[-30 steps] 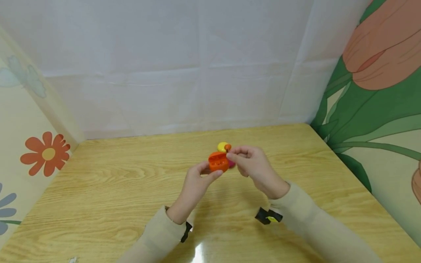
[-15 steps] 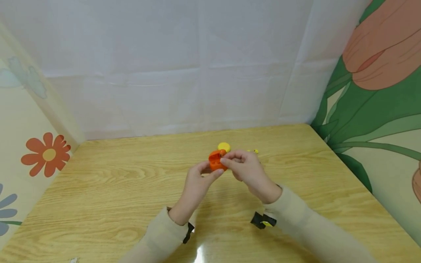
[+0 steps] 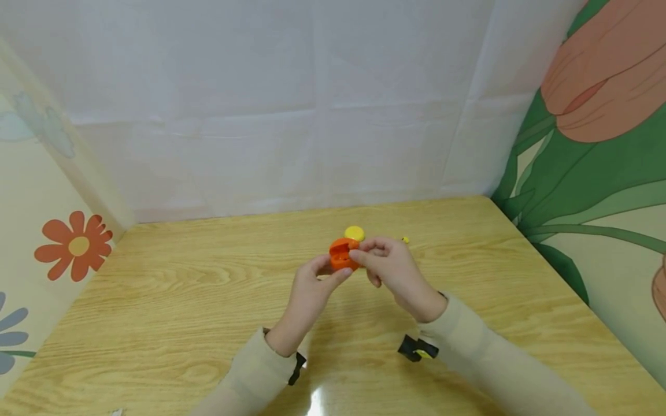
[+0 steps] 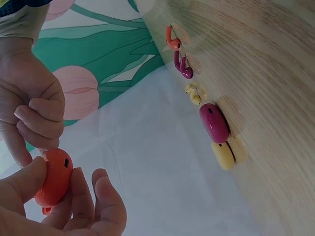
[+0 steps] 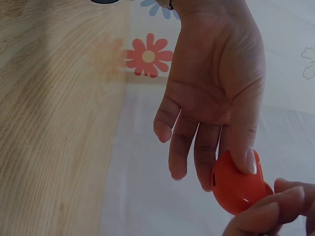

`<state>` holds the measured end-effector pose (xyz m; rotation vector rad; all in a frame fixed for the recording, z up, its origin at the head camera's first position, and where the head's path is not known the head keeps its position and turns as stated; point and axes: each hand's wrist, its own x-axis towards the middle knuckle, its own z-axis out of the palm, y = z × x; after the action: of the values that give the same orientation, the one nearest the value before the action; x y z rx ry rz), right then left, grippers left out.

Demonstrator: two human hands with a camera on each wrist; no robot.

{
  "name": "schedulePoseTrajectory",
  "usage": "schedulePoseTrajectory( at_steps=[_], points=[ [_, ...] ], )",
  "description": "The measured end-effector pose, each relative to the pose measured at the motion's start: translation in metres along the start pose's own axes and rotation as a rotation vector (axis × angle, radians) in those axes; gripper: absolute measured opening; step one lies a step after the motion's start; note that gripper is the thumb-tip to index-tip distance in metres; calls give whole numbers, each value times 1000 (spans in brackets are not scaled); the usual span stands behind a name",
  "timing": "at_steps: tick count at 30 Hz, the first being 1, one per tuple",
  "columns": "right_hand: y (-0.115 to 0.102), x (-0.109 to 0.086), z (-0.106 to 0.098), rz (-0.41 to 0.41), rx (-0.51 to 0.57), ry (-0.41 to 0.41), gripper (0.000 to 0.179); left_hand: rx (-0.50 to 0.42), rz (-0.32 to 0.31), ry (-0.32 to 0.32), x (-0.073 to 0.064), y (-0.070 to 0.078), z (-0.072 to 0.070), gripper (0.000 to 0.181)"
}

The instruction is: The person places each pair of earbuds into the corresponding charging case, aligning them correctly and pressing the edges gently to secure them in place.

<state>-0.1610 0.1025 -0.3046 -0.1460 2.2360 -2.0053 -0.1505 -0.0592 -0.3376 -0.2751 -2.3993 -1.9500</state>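
Observation:
My left hand [image 3: 311, 288] grips an orange earbud case [image 3: 339, 261] between thumb and fingers, its lid standing up and its hollow facing me in the head view. The thumb and index finger of my right hand [image 3: 391, 267] pinch an orange earbud [image 3: 354, 244] at the right side of that hollow, mostly covered by the fingertips. The left wrist view shows the rounded outer shell of the case [image 4: 55, 178] held above the table. From the right wrist view, my left thumb presses on the shell while the right fingers reach in from the lower right.
On the wood-grain table [image 3: 208, 323] lie a yellow case [image 4: 224, 156], a magenta case [image 4: 214, 123], yellow earbuds [image 4: 194, 94], magenta earbuds [image 4: 183, 67] and an orange earbud [image 4: 172, 40]. A white sheet [image 3: 234, 162] hangs behind; painted panels flank the table.
My right hand has brought the orange earbud from above the case's right edge down and left to its hollow, then stayed there. The left hand has barely moved.

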Motion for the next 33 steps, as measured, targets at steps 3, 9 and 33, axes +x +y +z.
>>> schedulePoseTrajectory(
  at_steps=[3,9,33],
  points=[
    [0,0,-1,-5,16,2,19,3,-9,-7,0,0,-1,26],
    [0,1,-3,-20,20,-7,21,3,-5,-13,0,0,-2,26],
    [5,-1,-20,-51,-57,41,26,11,-19,3,0,-3,-2,26]
  ],
)
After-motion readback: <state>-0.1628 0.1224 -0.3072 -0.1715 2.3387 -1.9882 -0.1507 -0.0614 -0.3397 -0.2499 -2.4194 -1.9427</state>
